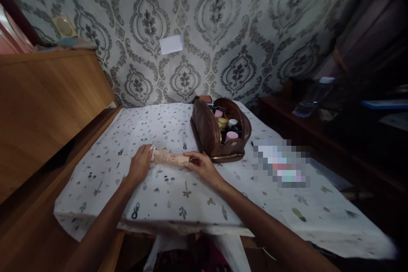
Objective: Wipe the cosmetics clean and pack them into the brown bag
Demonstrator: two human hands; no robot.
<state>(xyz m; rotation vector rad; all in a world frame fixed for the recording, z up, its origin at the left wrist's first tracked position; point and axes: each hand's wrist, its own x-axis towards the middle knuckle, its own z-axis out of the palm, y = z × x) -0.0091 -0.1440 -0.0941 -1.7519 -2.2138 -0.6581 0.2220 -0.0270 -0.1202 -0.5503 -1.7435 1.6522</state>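
Observation:
My left hand (141, 162) is closed around the left end of a long peach-coloured tube (170, 158), which looks like a roll with printing or a clear wrap on it; its exact kind does not show. A whitish, crumpled bit sticks up by my left fingers. At the tube's right end, my right hand (200, 167) grips it with thumb and fingers. The tube lies nearly level, just over the patterned cloth. Behind my right hand stands a brown leather toiletry bag (207, 125), unzipped, with several bottles and jars inside, among them a pink-capped one (231, 137).
A white printed tablecloth (127, 123) covers the table. Right of the bag lies a pixelated flat item (280, 161). A clear water bottle (314, 97) stands on a dark side surface. A wooden panel (51, 102) borders the left, and a patterned wall (204, 63) closes the back.

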